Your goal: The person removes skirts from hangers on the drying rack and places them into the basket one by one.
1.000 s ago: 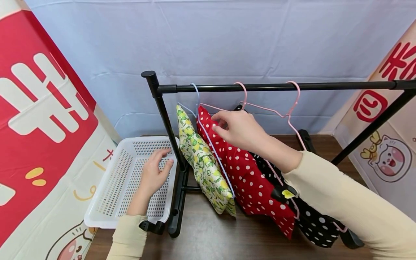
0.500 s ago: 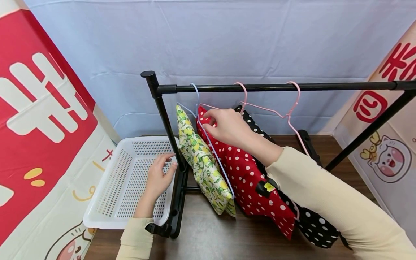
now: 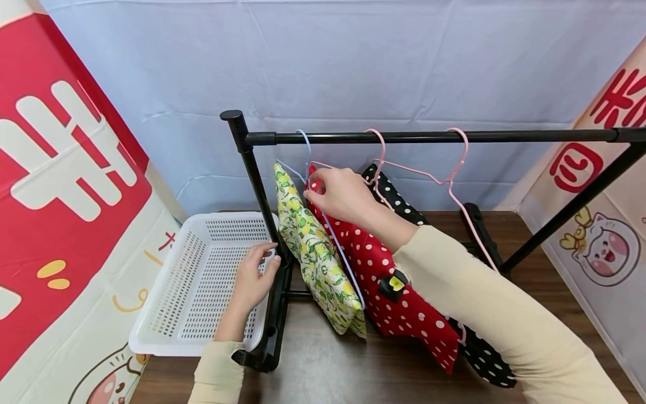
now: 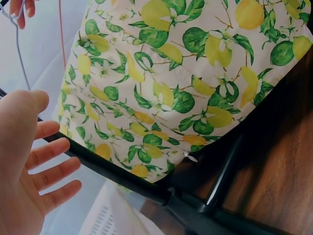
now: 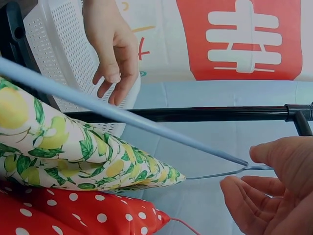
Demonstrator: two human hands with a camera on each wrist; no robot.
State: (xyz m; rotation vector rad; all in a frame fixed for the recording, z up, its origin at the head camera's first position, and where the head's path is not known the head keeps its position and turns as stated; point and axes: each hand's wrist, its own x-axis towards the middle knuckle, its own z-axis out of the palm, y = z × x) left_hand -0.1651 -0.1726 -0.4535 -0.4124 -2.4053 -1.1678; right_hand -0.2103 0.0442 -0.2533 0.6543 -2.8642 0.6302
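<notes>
- The right grip (image 3: 345, 193), a bare hand, is released: its fingers are loosely bent, with thumb and fingertips parted about the neck of a blue wire hanger (image 5: 98, 105). Whether skin touches wire, I cannot tell.
- The hanger's hook, above the right grip's fingertips, sits over the rail of a black rack (image 3: 414, 137); one slanted wire runs down below this grip, along the right side of a puffy lemon-print cloth (image 3: 320, 269).
- That lemon-print cloth hangs below and to the left of the right grip, tilted, its lower end pointing toward the person.
- The left grip (image 3: 252, 279), also a bare hand, is released too, fingers relaxed and holding nothing. It is just beside the rack's left post, over the right part of a white perforated basket (image 3: 202, 292).
- Directly below the right grip is a red cloth with white dots (image 3: 373, 269).
- Farther right of the right grip, partly hidden by that arm, is a black cloth with white dots (image 3: 484, 356).
- Two pink hangers hook over the rail to the right of the right grip.
- Rack and basket stand on a dark wooden counter (image 3: 343, 370) beneath both grips.
</notes>
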